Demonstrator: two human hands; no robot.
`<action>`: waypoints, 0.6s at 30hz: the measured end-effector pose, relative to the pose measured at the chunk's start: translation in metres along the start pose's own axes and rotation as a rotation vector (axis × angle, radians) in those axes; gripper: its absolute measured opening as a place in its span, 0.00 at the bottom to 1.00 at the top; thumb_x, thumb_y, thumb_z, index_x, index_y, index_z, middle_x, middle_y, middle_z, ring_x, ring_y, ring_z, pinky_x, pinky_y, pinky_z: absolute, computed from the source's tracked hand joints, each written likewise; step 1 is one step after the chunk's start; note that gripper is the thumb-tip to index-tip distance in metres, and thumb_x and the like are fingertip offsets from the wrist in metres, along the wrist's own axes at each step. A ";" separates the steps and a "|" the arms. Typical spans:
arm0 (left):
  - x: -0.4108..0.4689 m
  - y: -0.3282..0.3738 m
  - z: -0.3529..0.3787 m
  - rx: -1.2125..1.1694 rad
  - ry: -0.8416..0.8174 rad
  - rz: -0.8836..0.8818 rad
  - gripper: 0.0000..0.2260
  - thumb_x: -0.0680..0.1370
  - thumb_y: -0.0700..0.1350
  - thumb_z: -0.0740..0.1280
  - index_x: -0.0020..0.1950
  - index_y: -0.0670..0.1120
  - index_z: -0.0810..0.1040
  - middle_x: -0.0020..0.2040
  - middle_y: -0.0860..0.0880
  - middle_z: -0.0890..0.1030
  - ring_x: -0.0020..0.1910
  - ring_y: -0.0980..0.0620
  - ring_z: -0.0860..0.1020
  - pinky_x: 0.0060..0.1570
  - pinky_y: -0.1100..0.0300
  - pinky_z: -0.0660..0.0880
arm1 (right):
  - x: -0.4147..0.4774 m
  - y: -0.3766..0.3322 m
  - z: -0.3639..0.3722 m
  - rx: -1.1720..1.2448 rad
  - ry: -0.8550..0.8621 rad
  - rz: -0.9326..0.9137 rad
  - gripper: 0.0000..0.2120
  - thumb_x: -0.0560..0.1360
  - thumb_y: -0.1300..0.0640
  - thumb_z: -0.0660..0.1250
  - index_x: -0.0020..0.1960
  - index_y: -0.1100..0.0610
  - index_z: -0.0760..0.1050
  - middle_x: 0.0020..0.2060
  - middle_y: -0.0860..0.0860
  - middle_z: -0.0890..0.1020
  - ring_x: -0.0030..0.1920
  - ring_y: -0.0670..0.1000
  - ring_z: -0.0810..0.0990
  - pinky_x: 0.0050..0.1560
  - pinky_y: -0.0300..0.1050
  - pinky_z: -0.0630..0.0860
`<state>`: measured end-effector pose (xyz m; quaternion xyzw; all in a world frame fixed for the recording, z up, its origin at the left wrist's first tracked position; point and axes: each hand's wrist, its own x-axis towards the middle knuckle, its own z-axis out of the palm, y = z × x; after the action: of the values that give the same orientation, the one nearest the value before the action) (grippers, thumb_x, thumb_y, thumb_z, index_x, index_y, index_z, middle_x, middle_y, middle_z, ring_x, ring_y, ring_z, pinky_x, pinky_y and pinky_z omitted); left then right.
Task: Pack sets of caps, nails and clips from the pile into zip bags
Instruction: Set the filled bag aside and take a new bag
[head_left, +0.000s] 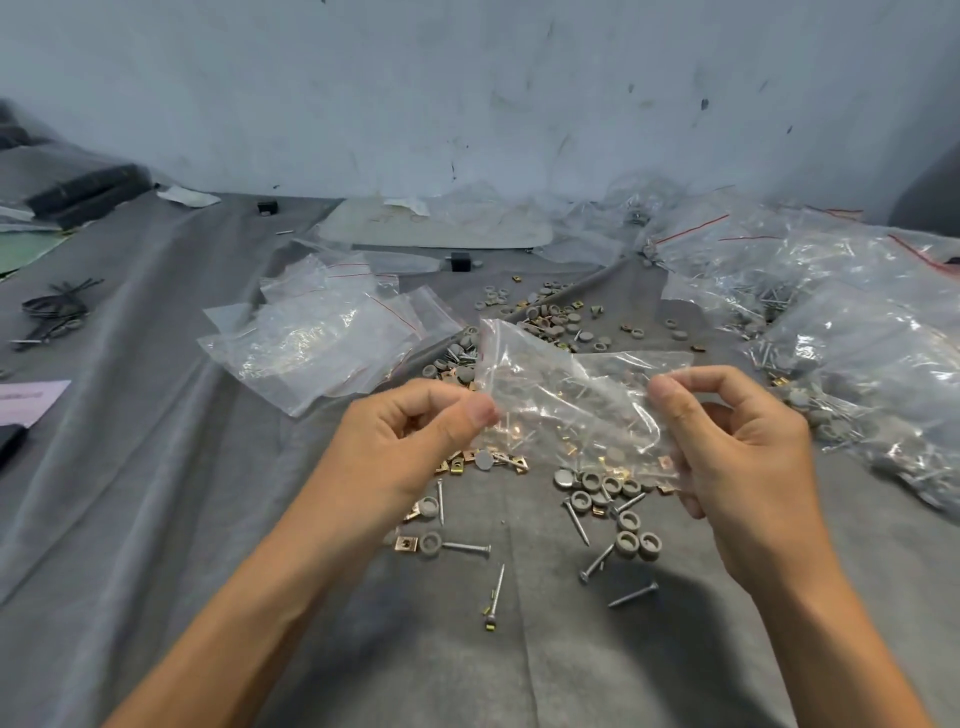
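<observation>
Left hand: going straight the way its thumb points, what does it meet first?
The left hand pinches the zip bag, thumb pointing right across the picture. Past that slack film, it would probably meet the right hand, whose fingers pinch the bag's other edge; depth is unclear.

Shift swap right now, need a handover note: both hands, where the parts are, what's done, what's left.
Left-hand grip: pinches the left edge of a clear zip bag, held above the pile.
Right-hand grip: pinches the bag's right edge.
Parts: loose caps, nails and clips lie on the grey cloth, under and beyond the hands.
Empty zip bags are stacked on the left; filled bags are heaped on the right.
Done: many bags filled.
Left: fill the held bag (it looks empty, but parts show through it, so not certain), seal it, then work through the pile.
</observation>
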<state>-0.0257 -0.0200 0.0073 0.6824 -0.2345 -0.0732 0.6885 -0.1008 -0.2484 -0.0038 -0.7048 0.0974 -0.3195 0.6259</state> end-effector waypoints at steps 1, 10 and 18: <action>0.001 -0.001 0.000 -0.003 -0.003 -0.053 0.11 0.71 0.57 0.74 0.44 0.50 0.86 0.38 0.56 0.80 0.34 0.63 0.73 0.36 0.72 0.69 | -0.001 -0.001 0.000 -0.010 -0.021 -0.013 0.06 0.78 0.51 0.72 0.43 0.51 0.80 0.24 0.49 0.72 0.22 0.45 0.64 0.22 0.37 0.62; 0.001 -0.008 0.007 0.208 -0.012 -0.029 0.06 0.72 0.56 0.72 0.43 0.55 0.82 0.35 0.60 0.77 0.35 0.59 0.71 0.34 0.69 0.68 | -0.001 -0.001 0.005 -0.034 0.077 -0.054 0.07 0.79 0.53 0.71 0.42 0.49 0.80 0.24 0.46 0.74 0.22 0.44 0.67 0.22 0.36 0.64; -0.004 -0.005 0.003 0.730 0.012 0.281 0.08 0.72 0.45 0.78 0.42 0.53 0.80 0.47 0.59 0.77 0.51 0.55 0.77 0.53 0.57 0.72 | 0.000 -0.004 -0.001 0.023 0.116 0.017 0.09 0.79 0.54 0.72 0.40 0.50 0.79 0.21 0.48 0.70 0.19 0.46 0.63 0.19 0.37 0.60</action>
<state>-0.0293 -0.0210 0.0013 0.8440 -0.3322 0.1139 0.4053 -0.1022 -0.2485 0.0004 -0.6770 0.1360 -0.3556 0.6299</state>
